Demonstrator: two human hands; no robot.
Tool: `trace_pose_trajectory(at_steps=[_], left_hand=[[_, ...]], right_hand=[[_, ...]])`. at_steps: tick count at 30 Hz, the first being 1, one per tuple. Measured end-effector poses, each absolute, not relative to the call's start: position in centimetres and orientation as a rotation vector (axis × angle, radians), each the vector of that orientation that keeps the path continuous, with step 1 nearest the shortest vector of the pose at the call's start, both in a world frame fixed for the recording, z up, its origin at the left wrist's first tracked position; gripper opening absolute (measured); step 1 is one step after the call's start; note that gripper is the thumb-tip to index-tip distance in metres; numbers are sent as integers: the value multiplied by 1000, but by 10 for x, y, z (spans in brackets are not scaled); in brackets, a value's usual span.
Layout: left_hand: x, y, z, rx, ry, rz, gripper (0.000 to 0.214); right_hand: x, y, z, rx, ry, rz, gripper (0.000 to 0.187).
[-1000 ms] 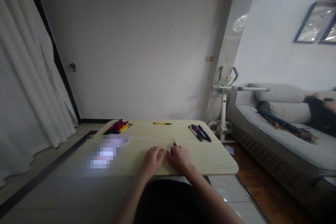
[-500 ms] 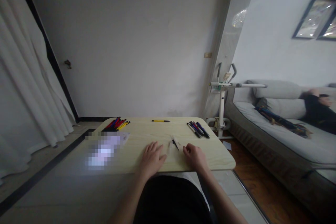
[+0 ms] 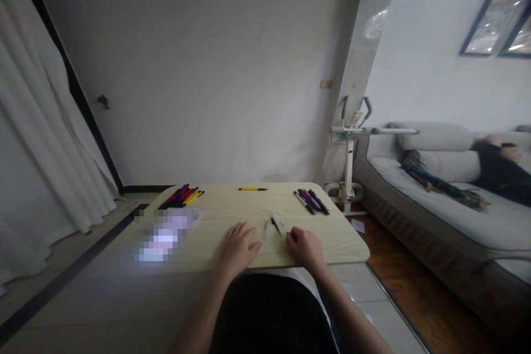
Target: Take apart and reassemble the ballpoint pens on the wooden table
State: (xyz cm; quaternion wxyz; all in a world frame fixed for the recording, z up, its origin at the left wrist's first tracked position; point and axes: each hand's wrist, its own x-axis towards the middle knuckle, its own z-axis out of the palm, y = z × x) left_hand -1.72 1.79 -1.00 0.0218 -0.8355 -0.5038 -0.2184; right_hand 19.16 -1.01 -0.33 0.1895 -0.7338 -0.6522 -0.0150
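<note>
My left hand (image 3: 239, 246) lies flat on the light wooden table (image 3: 232, 207), fingers stretched out, holding nothing. To its right my right hand (image 3: 305, 246) rests curled near the table's front edge. Its fingers are closed, and what they hold, if anything, is hidden. Between the hands lie small slim pieces: a thin black one (image 3: 275, 225), a whitish strip (image 3: 277, 222) and a clear piece (image 3: 267, 228). They look like pen parts but are too small to tell surely. Neither hand visibly touches them.
A yellow pen (image 3: 253, 189) lies at the table's far edge. Several red, blue and yellow pens (image 3: 182, 196) are heaped at the back left, several dark pens (image 3: 312, 202) at the back right. A blurred-out bright object (image 3: 166, 238) lies left. A person reclines on the sofa (image 3: 448, 168).
The view has shifted slightly. Both hands stay in nearly the same places on the table, and the pens and small pieces look unmoved.
</note>
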Motion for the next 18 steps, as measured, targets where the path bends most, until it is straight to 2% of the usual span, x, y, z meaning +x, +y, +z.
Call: trace_pose_trajectory(at_steps=[12, 18], left_hand=[[7, 26, 9, -2524, -1677, -764, 31], [33, 32, 15, -2485, -1821, -608, 30]], right_hand=[[191, -11, -2, -2080, -1830, -17, 32], [190, -13, 5, -2095, -1820, 13, 31]])
